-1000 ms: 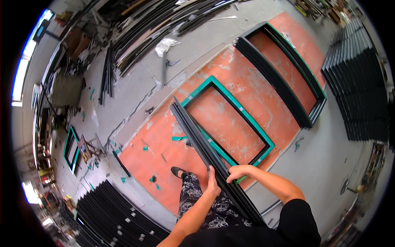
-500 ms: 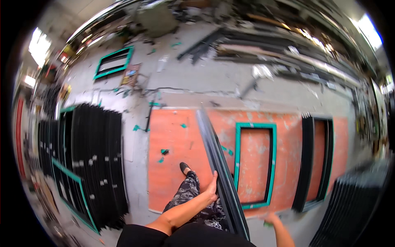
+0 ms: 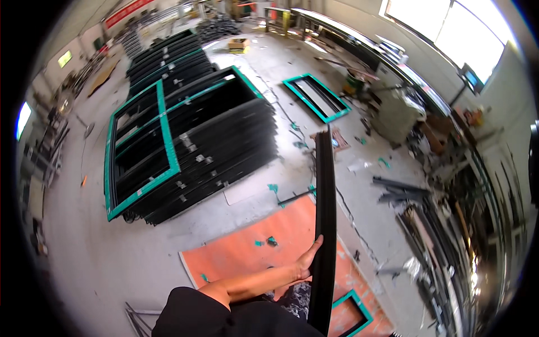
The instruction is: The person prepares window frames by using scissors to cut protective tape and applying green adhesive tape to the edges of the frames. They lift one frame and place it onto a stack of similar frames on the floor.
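My left hand (image 3: pixel 307 263) is closed round the left side of a long black metal profile (image 3: pixel 325 191). The piece stands nearly upright in front of me, and its lower end runs out of the picture by my body. Whether it is one bar or a narrow frame seen edge-on, I cannot tell. My right hand is out of view. Below the profile lies an orange sheet (image 3: pixel 236 255), with a green-edged frame (image 3: pixel 362 306) on it at the lower right.
A big stack of black frames (image 3: pixel 236 146) stands at the left, with a green-edged frame (image 3: pixel 144 191) against it. Another green-edged frame (image 3: pixel 305 101) lies on the floor beyond. Loose metal profiles (image 3: pixel 443 264) are piled at the right. A workbench (image 3: pixel 359 42) runs along the wall.
My view has swung left, bringing the frame stack ahead of me. The profile has come along in my left hand and stands straighter. My right hand has left the picture.
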`<state>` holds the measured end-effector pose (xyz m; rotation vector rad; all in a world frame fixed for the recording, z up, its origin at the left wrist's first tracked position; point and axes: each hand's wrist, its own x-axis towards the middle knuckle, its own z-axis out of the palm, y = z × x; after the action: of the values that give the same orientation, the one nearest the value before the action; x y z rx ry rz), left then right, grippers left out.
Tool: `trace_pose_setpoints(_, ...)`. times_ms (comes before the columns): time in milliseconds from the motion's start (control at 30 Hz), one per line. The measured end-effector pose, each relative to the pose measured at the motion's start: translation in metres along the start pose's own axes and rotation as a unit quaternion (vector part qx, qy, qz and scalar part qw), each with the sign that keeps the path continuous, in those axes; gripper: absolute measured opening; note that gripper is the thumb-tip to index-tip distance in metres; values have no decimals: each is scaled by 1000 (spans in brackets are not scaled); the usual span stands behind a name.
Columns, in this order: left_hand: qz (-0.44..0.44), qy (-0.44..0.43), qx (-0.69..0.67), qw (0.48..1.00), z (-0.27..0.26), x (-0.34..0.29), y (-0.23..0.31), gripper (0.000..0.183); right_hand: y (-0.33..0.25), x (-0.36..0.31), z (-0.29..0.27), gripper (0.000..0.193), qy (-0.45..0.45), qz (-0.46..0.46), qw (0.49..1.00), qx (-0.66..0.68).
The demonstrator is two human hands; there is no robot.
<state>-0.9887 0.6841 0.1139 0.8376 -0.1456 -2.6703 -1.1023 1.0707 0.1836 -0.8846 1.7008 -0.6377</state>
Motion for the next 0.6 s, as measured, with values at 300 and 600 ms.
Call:
trace_pose_setpoints(300,228,9,99,969,128,-15,213,56,-161,198,-91,46,-3,-36,996,-76)
trace_pose_setpoints(600,465,64,46,882,144,-30,425,77,-206,517,-135,26,-118,230,900,352)
